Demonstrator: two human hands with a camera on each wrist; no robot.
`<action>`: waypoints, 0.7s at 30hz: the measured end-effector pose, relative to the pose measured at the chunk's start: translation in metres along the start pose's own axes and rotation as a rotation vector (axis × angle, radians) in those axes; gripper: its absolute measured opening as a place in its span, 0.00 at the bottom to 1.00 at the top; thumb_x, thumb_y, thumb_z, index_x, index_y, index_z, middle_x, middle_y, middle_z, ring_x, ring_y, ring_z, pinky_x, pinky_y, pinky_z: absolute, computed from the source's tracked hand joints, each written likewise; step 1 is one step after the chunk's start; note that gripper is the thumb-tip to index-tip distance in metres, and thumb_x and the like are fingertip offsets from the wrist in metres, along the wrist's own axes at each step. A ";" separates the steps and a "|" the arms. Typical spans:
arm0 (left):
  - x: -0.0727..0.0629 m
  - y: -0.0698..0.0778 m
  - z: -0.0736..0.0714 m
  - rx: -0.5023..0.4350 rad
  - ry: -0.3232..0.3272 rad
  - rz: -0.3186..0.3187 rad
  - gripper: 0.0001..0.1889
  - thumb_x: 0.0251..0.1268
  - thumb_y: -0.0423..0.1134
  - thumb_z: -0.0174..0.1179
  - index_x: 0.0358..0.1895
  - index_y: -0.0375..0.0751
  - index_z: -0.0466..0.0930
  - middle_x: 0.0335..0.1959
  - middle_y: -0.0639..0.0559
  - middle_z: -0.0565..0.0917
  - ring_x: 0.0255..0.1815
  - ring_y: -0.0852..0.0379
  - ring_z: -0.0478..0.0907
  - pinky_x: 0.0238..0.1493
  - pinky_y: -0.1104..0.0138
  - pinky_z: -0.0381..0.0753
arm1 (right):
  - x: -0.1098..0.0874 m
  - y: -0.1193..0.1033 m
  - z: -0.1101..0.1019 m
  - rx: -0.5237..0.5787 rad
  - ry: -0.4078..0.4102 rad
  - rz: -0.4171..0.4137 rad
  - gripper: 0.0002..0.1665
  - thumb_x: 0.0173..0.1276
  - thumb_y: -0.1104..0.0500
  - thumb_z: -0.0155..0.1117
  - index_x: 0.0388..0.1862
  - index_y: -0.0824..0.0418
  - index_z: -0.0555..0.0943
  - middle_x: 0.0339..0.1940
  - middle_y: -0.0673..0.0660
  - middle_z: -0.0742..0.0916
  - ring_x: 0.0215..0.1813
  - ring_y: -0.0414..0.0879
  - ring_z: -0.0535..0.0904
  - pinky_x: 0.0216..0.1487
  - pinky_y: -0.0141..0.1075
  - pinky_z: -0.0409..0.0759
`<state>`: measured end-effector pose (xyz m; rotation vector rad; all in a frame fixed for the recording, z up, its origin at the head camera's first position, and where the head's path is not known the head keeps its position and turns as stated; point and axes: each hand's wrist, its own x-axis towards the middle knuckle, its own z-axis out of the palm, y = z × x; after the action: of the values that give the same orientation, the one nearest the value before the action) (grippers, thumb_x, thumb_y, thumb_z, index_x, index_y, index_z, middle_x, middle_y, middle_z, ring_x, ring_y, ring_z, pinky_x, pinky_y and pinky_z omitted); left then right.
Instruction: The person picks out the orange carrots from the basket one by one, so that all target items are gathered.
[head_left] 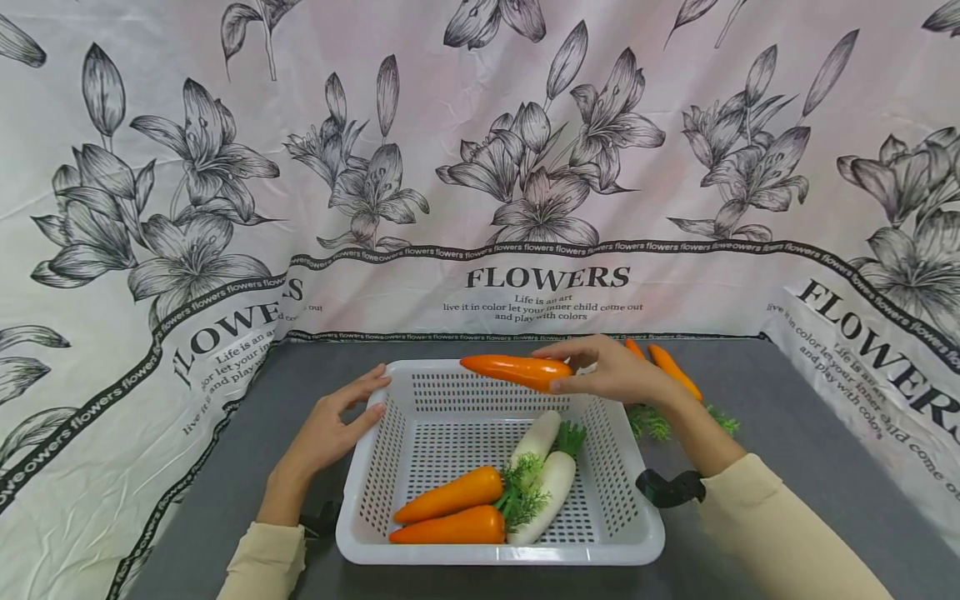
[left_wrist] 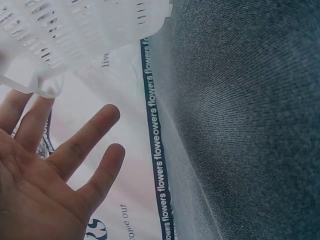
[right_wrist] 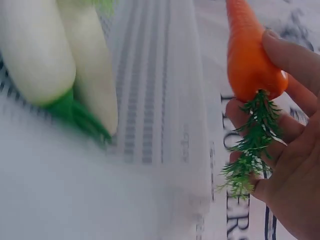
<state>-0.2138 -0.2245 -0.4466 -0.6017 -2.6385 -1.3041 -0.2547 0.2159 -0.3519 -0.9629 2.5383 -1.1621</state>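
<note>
My right hand [head_left: 611, 371] pinches an orange carrot [head_left: 513, 372] by its thick end, above the far wall of a white perforated basket [head_left: 498, 553]. Green leaves [right_wrist: 252, 150] hang from that carrot under the palm in the right wrist view. My left hand [head_left: 333, 425] has its fingers spread, the fingertips at the basket's left rim; some of them pass behind the rim in the left wrist view. Inside the basket lie two carrots [head_left: 450, 493] side by side, their leafy ends against two white radishes [head_left: 551, 496].
Beyond the basket's right side, more carrots [head_left: 675, 372] with green tops lie on the grey table [head_left: 225, 500], partly hidden by the right arm. A white cloth [head_left: 525, 292] printed with flowers hangs behind and along both sides.
</note>
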 end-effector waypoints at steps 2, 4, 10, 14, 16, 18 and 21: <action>0.000 0.000 0.000 -0.004 -0.001 -0.001 0.25 0.75 0.44 0.60 0.73 0.55 0.73 0.80 0.56 0.64 0.67 0.43 0.78 0.65 0.36 0.71 | -0.009 0.005 -0.007 -0.001 0.052 0.051 0.30 0.68 0.52 0.72 0.69 0.52 0.79 0.59 0.57 0.87 0.51 0.48 0.84 0.51 0.45 0.81; 0.000 0.000 0.000 -0.007 -0.001 -0.002 0.25 0.75 0.44 0.60 0.73 0.55 0.73 0.80 0.56 0.64 0.66 0.43 0.78 0.65 0.36 0.71 | -0.019 0.011 -0.015 -0.006 0.103 0.099 0.30 0.69 0.49 0.71 0.69 0.50 0.79 0.56 0.57 0.87 0.50 0.48 0.84 0.50 0.43 0.80; 0.000 0.000 0.000 -0.009 0.000 -0.002 0.25 0.75 0.44 0.60 0.73 0.55 0.73 0.81 0.56 0.64 0.65 0.44 0.78 0.65 0.36 0.71 | -0.046 0.035 -0.035 -0.023 0.244 0.212 0.33 0.71 0.45 0.68 0.73 0.51 0.75 0.54 0.60 0.87 0.47 0.52 0.83 0.42 0.39 0.82; 0.000 -0.001 0.000 -0.004 0.003 0.001 0.25 0.75 0.44 0.60 0.73 0.55 0.73 0.81 0.55 0.64 0.66 0.44 0.78 0.65 0.36 0.71 | -0.063 0.053 -0.046 -0.069 0.330 0.322 0.38 0.71 0.40 0.66 0.75 0.53 0.73 0.56 0.65 0.86 0.47 0.54 0.82 0.34 0.36 0.80; 0.000 -0.001 0.000 -0.004 0.003 0.001 0.25 0.75 0.44 0.60 0.73 0.55 0.73 0.81 0.55 0.64 0.66 0.44 0.78 0.65 0.36 0.71 | -0.071 0.062 -0.050 -0.094 0.372 0.376 0.40 0.71 0.38 0.65 0.75 0.55 0.73 0.57 0.67 0.85 0.48 0.53 0.81 0.33 0.36 0.80; 0.000 -0.001 0.001 -0.007 0.003 0.003 0.25 0.75 0.43 0.60 0.73 0.55 0.73 0.81 0.55 0.64 0.66 0.44 0.78 0.65 0.36 0.71 | -0.080 0.071 -0.053 -0.114 0.425 0.423 0.41 0.71 0.36 0.64 0.75 0.56 0.73 0.59 0.69 0.83 0.50 0.56 0.80 0.32 0.36 0.79; 0.000 -0.001 0.001 -0.010 0.001 0.005 0.25 0.75 0.43 0.60 0.73 0.54 0.73 0.81 0.55 0.64 0.67 0.43 0.77 0.65 0.35 0.70 | -0.092 0.087 -0.058 -0.144 0.510 0.479 0.41 0.72 0.36 0.63 0.74 0.59 0.73 0.62 0.71 0.82 0.54 0.59 0.80 0.35 0.36 0.80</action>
<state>-0.2136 -0.2243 -0.4478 -0.6089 -2.6300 -1.3160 -0.2496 0.3506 -0.3852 -0.0398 3.0282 -1.1922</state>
